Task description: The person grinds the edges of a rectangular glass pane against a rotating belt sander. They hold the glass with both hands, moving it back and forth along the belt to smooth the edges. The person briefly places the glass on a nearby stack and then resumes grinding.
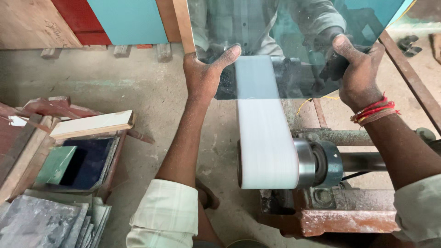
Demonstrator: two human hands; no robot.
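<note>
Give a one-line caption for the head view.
Left hand and right hand hold a glass pane against a white sanding belt.

Glass pane (294,46) over white sanding belt (264,138)

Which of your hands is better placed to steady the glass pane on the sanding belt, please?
Probably the left hand: it grips the glass pane edge right beside the white belt; the right hand holds farther off.

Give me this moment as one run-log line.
left hand: grips glass pane left edge | right hand: grips right edge | pane: over white sanding belt | contact: cannot tell
</note>
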